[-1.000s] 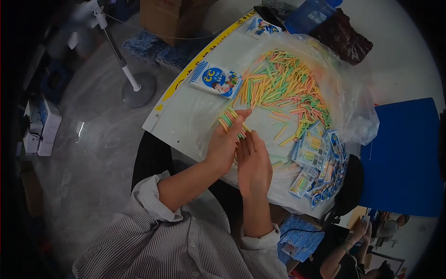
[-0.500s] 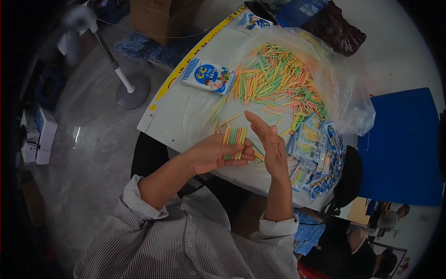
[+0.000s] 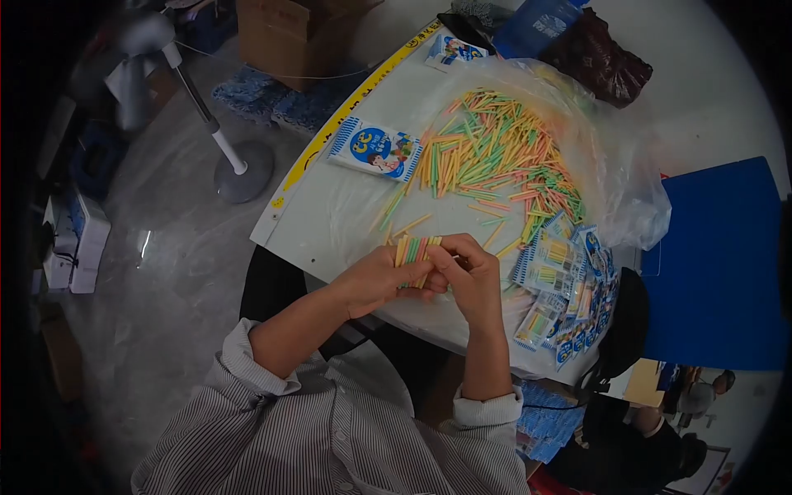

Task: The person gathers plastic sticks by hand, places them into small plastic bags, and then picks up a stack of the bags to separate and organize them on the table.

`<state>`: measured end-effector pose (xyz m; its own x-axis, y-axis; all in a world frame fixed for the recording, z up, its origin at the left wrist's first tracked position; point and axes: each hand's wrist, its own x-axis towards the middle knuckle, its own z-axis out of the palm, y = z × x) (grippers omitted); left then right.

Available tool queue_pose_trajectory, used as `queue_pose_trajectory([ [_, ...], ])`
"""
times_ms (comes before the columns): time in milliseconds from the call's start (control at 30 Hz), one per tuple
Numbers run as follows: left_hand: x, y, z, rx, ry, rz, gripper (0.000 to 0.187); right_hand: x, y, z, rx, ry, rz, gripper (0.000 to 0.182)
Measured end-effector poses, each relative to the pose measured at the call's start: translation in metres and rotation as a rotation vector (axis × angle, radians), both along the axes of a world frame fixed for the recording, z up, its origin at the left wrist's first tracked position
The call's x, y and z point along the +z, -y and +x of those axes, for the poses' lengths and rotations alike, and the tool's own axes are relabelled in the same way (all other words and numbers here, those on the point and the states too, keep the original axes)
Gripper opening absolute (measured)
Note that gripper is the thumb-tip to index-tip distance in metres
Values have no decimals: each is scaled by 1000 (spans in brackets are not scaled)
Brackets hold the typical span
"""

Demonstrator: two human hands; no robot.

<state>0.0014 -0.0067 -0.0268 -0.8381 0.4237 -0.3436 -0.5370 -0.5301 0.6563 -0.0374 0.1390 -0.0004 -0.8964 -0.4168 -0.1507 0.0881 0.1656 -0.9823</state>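
Observation:
A flat row of thin pastel candy sticks [image 3: 412,250], yellow, green and pink, stands side by side in my left hand [image 3: 369,279], its thumb across the front. My right hand [image 3: 476,279] is closed at the right end of the row, thumb and curled fingers against the sticks. Its lower fingers are partly hidden. Just beyond my hands, a large pile of loose candy sticks [image 3: 487,153] is spread on the table. Small filled candy packets [image 3: 551,262] lie heaped to the right of my right hand.
A blue-and-white printed packet [image 3: 375,150] lies at the pile's left, and another packet [image 3: 455,51] at the far edge. Clear plastic sheeting [image 3: 631,194] is bunched on the right. A blue panel [image 3: 714,264] stands beyond it. Left on the floor is a stand with a round base [image 3: 244,172].
My right hand, raised with fingers stretched beside the row, has come down and closed on its right end. My left hand still holds the sticks.

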Motion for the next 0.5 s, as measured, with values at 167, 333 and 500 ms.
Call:
queue_pose_trajectory([
  [167, -5, 3, 2, -2, -37, -58, 24, -18, 9, 0, -118, -155, -4, 11],
  [333, -11, 12, 3, 43, -35, -28, 21, -12, 22, 4, -208, -71, -148, 11],
  [500, -6, 30, 10, 32, -40, -21, 19, -7, 40, 14, -193, -62, -126, 10],
])
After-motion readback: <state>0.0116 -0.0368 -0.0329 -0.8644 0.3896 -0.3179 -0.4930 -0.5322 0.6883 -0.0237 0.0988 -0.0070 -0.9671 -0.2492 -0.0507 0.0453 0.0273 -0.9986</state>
